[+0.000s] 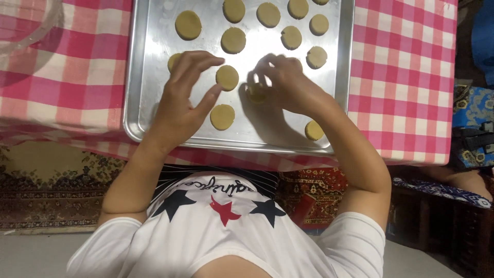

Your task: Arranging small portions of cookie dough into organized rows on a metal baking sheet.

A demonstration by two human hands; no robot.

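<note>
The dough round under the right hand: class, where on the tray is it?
In the head view, the dough round sits mid-tray on the metal baking tray, beneath the right hand, right of the round by the left hand.

Round tan dough disc — flat on metal tray.

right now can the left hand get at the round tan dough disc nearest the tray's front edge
Probably yes: the left hand hovers open over the metal baking tray, and the round tan dough disc lies uncovered just beside its thumb.

I'm looking at a home: a checked tablecloth under a baking tray of dough rounds, patterned rugs below.
</note>
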